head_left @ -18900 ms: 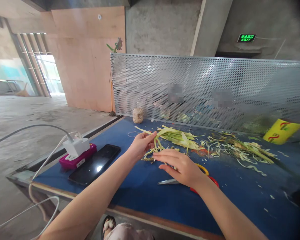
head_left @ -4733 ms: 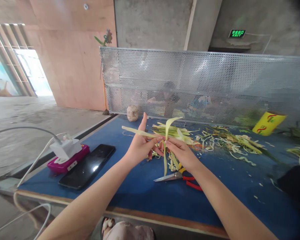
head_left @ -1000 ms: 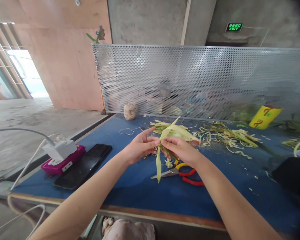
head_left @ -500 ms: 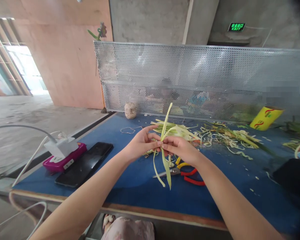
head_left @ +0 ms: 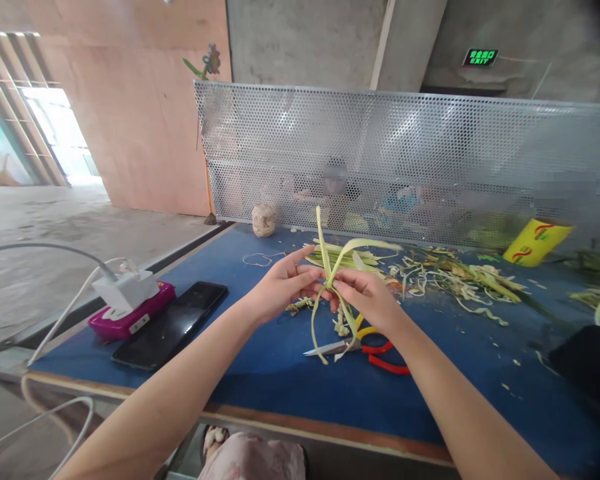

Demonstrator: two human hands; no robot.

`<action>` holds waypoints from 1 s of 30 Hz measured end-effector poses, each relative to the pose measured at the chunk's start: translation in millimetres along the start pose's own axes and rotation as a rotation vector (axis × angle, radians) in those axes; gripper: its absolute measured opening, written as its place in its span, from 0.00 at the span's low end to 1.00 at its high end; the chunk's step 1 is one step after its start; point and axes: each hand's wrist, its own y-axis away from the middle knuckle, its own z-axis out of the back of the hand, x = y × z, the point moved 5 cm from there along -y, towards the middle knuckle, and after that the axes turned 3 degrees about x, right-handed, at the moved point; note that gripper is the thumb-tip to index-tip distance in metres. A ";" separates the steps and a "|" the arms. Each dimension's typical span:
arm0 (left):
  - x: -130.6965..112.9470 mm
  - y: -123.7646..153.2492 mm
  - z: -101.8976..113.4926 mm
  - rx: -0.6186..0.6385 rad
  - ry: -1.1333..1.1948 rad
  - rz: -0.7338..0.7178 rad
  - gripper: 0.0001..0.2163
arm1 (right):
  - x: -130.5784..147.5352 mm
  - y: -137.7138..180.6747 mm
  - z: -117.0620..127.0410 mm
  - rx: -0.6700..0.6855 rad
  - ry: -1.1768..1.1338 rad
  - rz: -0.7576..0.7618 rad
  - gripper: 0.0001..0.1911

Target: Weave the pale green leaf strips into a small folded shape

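Note:
Pale green leaf strips (head_left: 323, 243) cross at a small knot between my hands, with two ends pointing up and right and two hanging down. My left hand (head_left: 289, 287) pinches them at the crossing from the left side. From the right, my right hand (head_left: 364, 293) grips the same spot with thumb and fingers. Beneath the hanging ends lie scissors (head_left: 383, 360) with red and yellow handles, their blades pointing left. Behind my hands, a pile of similar leaf strips (head_left: 373, 259) rests on the blue tabletop (head_left: 290, 380).
At left, a black phone (head_left: 173, 327) lies beside a magenta power strip (head_left: 130, 320) with a white charger (head_left: 125, 293). A beige ball of string (head_left: 263, 220) stands near the perforated metal panel (head_left: 300, 133). Scraps (head_left: 460, 280) and a yellow roll (head_left: 537, 241) occupy the right.
The strips have turned in my fingers: one end now sticks out to the right, and the lower ends have spread and curved. Both hands stay close together. The view has shifted slightly.

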 end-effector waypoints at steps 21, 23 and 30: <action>3.6 -1.0 12.0 -0.203 0.101 0.003 0.30 | 27.9 21.3 10.4 -0.365 1.027 0.706 0.13; 5.4 -0.4 16.4 -0.248 0.147 0.015 0.29 | 28.0 22.3 3.2 -0.283 1.164 0.735 0.16; 13.0 -0.6 15.5 -0.189 0.202 0.055 0.27 | 27.3 23.0 -10.4 -0.220 1.257 0.771 0.13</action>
